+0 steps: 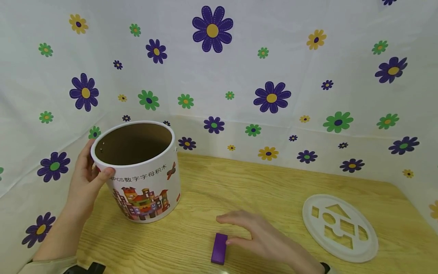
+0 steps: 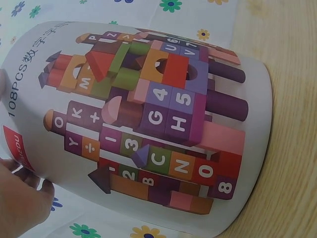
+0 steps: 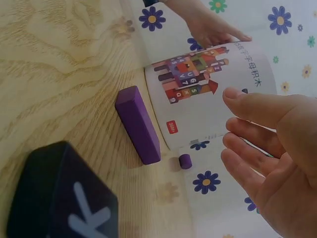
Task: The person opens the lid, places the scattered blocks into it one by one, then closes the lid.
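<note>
A white cardboard tub (image 1: pixel 145 182) printed with colourful blocks stands tilted on the wooden table (image 1: pixel 239 186), its open mouth empty inside. My left hand (image 1: pixel 87 175) grips its rim, thumb on the near lip and fingers behind. In the left wrist view the tub's printed wall (image 2: pixel 148 124) fills the frame, with my left hand (image 2: pixel 20 198) at the lower corner. A purple rectangular block (image 1: pixel 219 248) lies flat near the front edge. My right hand (image 1: pixel 253 234) hovers just right of it, fingers straight, thumb tip at the block's side. The right wrist view shows the block (image 3: pixel 138 124) and my spread right hand (image 3: pixel 267 148).
A white round lid (image 1: pixel 340 227) with shape cut-outs lies flat at the right. Flowered cloth (image 1: pixel 239 76) walls the table at the back and left. A small purple piece (image 3: pixel 184 161) sits by the tub's base. A dark wrist mount (image 3: pixel 59 198) blocks the lower left of the right wrist view.
</note>
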Available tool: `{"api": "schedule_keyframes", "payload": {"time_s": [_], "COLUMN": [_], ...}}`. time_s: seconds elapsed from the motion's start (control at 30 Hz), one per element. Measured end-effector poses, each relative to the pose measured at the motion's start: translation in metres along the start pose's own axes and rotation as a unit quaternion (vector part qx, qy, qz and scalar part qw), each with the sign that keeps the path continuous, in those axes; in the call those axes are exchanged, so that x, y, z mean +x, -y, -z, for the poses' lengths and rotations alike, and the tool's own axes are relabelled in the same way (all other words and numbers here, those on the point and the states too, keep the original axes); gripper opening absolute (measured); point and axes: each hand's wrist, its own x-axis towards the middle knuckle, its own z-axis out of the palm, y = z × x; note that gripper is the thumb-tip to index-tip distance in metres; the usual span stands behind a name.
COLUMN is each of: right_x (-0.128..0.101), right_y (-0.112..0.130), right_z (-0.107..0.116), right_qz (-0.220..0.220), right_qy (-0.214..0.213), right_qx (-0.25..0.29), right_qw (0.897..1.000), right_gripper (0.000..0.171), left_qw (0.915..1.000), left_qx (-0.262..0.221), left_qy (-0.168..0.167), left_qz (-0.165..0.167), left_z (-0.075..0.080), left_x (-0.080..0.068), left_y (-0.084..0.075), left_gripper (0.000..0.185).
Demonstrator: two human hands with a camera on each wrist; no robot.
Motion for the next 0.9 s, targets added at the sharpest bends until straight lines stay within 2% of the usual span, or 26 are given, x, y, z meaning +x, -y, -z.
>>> {"api": "schedule_keyframes", "payload": {"time_s": [0.07,0.17,0.33,0.53,0.73,0.9], "right_x": [-0.006,-0.015,-0.029,-0.045,-0.055,-0.057], "right_y": [-0.003,-0.006,-0.015,-0.028,-0.03,-0.027], "right_z": [0.001,0.005,0.013,0.022,0.03,0.032], "right_qz": [0.012,0.007,-0.024,-0.05,-0.073,-0.121], "right_qy": [-0.001,0.011,0.065,0.148,0.198,0.24], "right_qx": [-0.001,0.009,0.057,0.139,0.152,0.189], "right_qw": [1.0,1.0,0.996,0.978,0.965,0.945], "right_gripper": [0.042,0.038,0.029,0.026,0.027,0.026], "left_qw": [1.0,1.0,1.0,0.9999,1.0,1.0], "left_qx": [0.0,-0.005,-0.004,0.006,0.003,-0.003], "left_qy": [0.001,0.002,0.001,-0.002,-0.003,-0.002], "left_qz": [0.002,0.003,0.005,0.008,0.006,0.003], "left_z": [0.0,0.0,-0.001,-0.001,-0.002,-0.002], "left_x": [0.0,0.0,-0.001,-0.001,-0.001,-0.001], "left_y": [0.0,0.0,-0.002,-0.003,-0.003,-0.003], "left_gripper": [0.074,0.074,0.074,0.074,0.074,0.073]}}
